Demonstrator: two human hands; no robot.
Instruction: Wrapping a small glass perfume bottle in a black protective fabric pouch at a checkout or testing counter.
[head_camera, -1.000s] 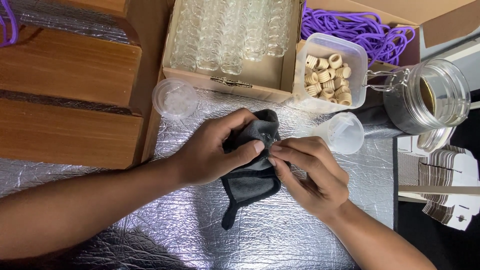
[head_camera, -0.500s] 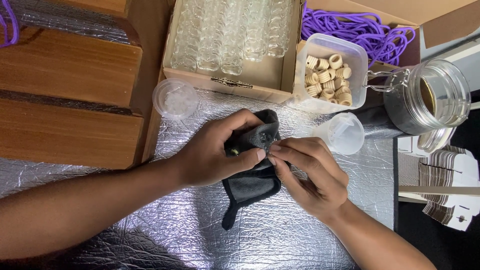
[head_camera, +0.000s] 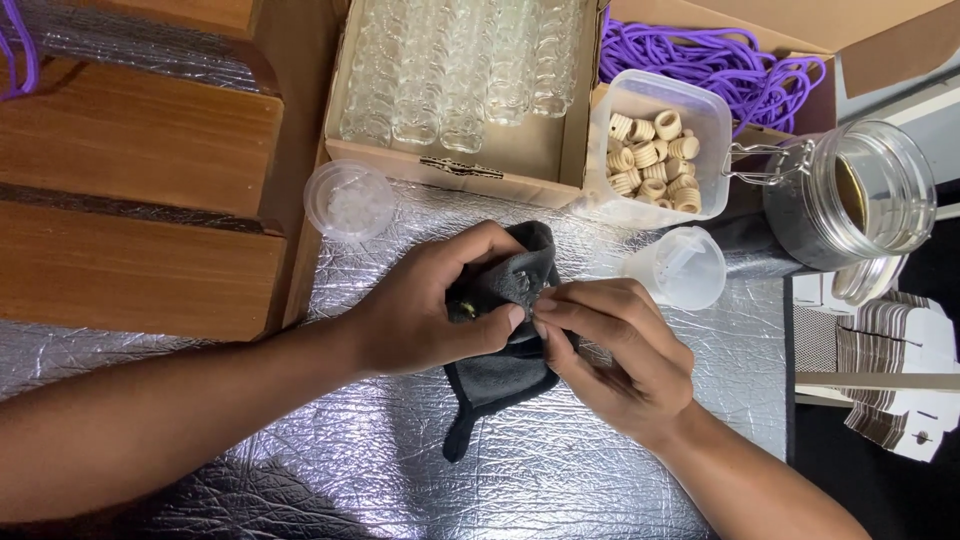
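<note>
My left hand (head_camera: 425, 310) grips the top of a small dark grey cloth pouch (head_camera: 500, 375) over a silver foil-covered surface (head_camera: 560, 470). My right hand (head_camera: 615, 355) pinches the pouch's upper edge from the right, thumb and forefinger meeting my left thumb. The pouch's lower part and a cord tail hang down onto the foil. Whatever is inside the pouch is hidden by my fingers.
A cardboard box of several small glass vials (head_camera: 455, 70) sits behind. Beside it are a clear tub of wooden beads (head_camera: 655, 150), purple cord in a box (head_camera: 720, 60), a glass clip-top jar (head_camera: 850, 200), a clear funnel (head_camera: 685, 265), a round clear lid (head_camera: 348, 200), wooden boards (head_camera: 140, 190) and white card tags (head_camera: 900, 360).
Both hands keep hold of the pouch in the same place; my fingers have shifted slightly along its top edge.
</note>
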